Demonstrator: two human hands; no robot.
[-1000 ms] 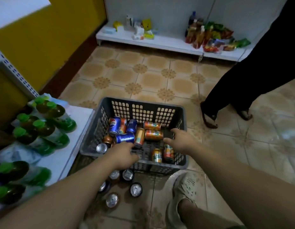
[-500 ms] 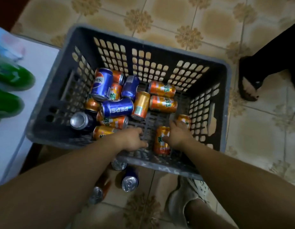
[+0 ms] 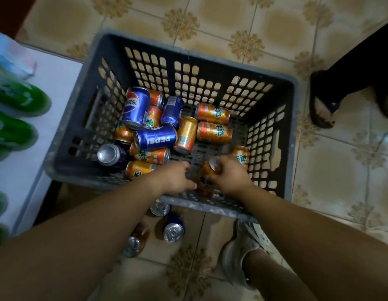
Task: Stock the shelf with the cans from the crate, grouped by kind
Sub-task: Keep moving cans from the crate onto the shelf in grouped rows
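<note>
Picking step. Right hand (image 3: 231, 178) wrapped round orange can (image 3: 207, 169) in crate (image 3: 188, 56), centre frame. Left hand (image 3: 174, 179) curled just beside; its hold unclear. Next: lift can clear, carry to shelf (image 3: 58, 131), left edge, orange group.

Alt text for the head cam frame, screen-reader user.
Seen from above, a person's right hand grips an orange can inside a dark plastic crate, left hand close beside it. Other orange cans and blue Pepsi cans lie jumbled in the crate; a few cans sit on the tiled floor nearby, green bottles on a white shelf at left.
</note>
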